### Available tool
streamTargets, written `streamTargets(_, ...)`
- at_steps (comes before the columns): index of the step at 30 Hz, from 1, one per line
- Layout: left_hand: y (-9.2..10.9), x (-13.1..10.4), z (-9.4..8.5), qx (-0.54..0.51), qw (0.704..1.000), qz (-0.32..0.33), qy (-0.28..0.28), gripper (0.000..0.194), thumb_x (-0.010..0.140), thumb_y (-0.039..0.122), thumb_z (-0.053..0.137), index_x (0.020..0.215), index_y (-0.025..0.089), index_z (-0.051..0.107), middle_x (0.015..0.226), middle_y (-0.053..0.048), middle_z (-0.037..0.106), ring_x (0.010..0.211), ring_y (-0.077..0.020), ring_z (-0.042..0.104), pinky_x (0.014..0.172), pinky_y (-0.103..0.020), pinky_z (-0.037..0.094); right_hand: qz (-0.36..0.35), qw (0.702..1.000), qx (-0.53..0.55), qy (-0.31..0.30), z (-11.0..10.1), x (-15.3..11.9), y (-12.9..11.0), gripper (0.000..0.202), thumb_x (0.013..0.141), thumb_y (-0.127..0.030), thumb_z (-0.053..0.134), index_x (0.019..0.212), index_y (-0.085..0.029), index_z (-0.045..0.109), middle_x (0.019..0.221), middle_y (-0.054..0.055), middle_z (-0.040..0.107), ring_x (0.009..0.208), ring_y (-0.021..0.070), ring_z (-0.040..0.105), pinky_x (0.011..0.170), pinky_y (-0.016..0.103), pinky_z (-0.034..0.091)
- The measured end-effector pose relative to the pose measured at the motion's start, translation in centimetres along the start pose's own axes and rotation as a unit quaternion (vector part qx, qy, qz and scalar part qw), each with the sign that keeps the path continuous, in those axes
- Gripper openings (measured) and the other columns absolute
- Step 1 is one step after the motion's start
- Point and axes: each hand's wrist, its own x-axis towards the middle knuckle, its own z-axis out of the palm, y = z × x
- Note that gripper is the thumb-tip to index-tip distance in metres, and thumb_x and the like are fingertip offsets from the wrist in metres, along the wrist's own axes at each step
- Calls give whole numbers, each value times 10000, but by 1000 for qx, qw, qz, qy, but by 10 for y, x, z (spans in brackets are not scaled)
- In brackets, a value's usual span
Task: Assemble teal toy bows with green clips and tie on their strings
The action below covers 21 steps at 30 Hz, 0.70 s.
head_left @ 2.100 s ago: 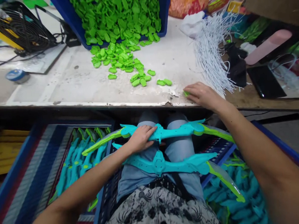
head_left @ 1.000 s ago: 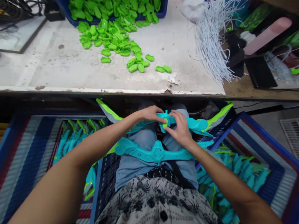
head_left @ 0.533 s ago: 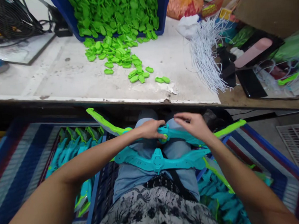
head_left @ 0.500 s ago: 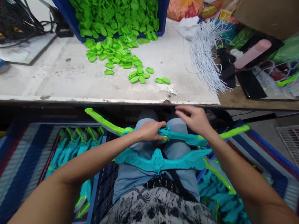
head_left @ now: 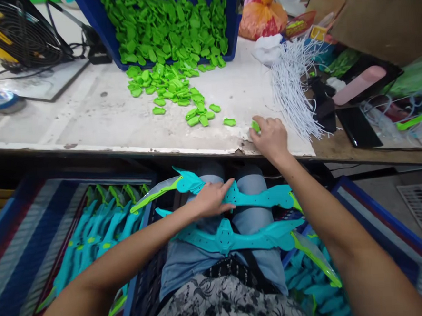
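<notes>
My left hand (head_left: 213, 199) grips the middle of a teal plastic toy bow (head_left: 263, 198) with lime-green limbs, held across my knees. My fingers on its far side are partly hidden. A second teal toy bow (head_left: 201, 239) lies on my lap, nearer my body, with its rounded centre facing up. My right hand (head_left: 272, 137) is at the table's front edge, fingertips closed on a small green plastic piece (head_left: 255, 126). Just left of that hand lies another green plastic piece (head_left: 229, 122) of the same kind.
A blue bin (head_left: 117, 54) of green pieces lies tipped toward me on the white table (head_left: 87, 122), some spilled out. White cords (head_left: 292, 86) and a black phone (head_left: 359, 127) are to the right. Crates on both sides of my legs hold more teal bows (head_left: 83, 232).
My right hand has moved from above my lap forward to the table and closed on a green piece. The far bow has been turned over in my left hand.
</notes>
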Motion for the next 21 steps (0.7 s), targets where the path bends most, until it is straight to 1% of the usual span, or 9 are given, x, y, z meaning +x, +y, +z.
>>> streamTargets(2, -3, 11, -8, -38, 997, -36, -49, 832, 835, 488, 551, 1464, 87, 182, 1209, -202, 595, 1101, -328, 574, 889, -394, 422, -10, 999, -18, -26, -6, -14, 10, 333, 865, -334, 462, 1053, -147, 663, 853, 146, 609, 874, 292, 488, 778, 412, 382)
streamTargets(5, -5, 26, -14, -82, 990, -62, -91, 863, 787, 505, 601, 1452, 101, 229, 1278, -193, 561, 1156, -324, 553, 871, -340, 437, -66, 997, -2, -48, -4, -19, 28, 296, 869, -358, 492, 1009, -178, 680, 1032, 146, 615, 981, 305, 477, 790, 428, 374)
streamTargets(7, -3, 31, -13, -101, 987, -74, -96, 866, 755, 511, 630, 1441, 126, 268, 1295, -179, 554, 1173, -328, 541, 866, -331, 441, -103, 993, 30, -55, -1, -17, 40, 259, 869, -325, 519, 1045, -204, 667, 1128, 115, 617, 1053, 301, 472, 820, 445, 368)
streamTargets(10, 1, 34, -11, -117, 984, -107, -78, 871, 726, 482, 664, 1434, 140, 287, 1257, -181, 578, 1141, -348, 556, 846, -356, 444, -113, 990, 68, -44, -3, -19, 44, 216, 854, -292, 581, 1040, -224, 667, 1095, 83, 661, 1048, 286, 504, 847, 461, 369)
streamTargets(13, 0, 36, -12, -153, 981, -115, -45, 851, 713, 446, 679, 1412, 114, 326, 1216, -183, 598, 1077, -334, 581, 821, -346, 439, -117, 983, 143, 5, -15, -47, 27, 249, 846, -315, 613, 1067, -207, 654, 1102, 79, 670, 1046, 269, 534, 875, 449, 396)
streamTargets(15, -7, 40, -13, -223, 971, -79, -43, 658, 762, 417, 619, 1318, 105, 458, 1150, -140, 633, 998, -276, 601, 788, -303, 435, -153, 967, 206, -6, -23, -79, 8, 262, 857, -323, 603, 1085, -199, 641, 1121, 75, 672, 1048, 246, 558, 874, 423, 420)
streamTargets(17, -16, 45, -14, -323, 943, -52, -58, 443, 825, 391, 517, 1168, 117, 582, 1040, -79, 665, 887, -208, 601, 737, -262, 425, -188, 952, 237, -44, -22, -114, -9, 233, 867, -321, 592, 1061, -207, 649, 1123, 66, 681, 1036, 233, 581, 851, 404, 437)
streamTargets(19, -22, 50, -12, -418, 904, -65, -67, 373, 849, 377, 465, 1065, 124, 634, 930, -37, 667, 785, -156, 570, 695, -240, 407, -197, 948, 239, -68, -14, -142, -20, 220, 874, -314, 582, 1051, -208, 659, 1131, 67, 682, 1038, 234, 593, 842, 401, 442)
streamTargets(21, -26, 54, -9, -482, 868, -96, -63, 350, 833, 380, 491, 997, 117, 656, 806, -12, 642, 691, -123, 515, 656, -233, 382, -186, 951, 236, -76, -1, -160, -26, 226, 884, -307, 568, 1062, -204, 663, 1144, 70, 677, 1067, 235, 591, 852, 400, 443)
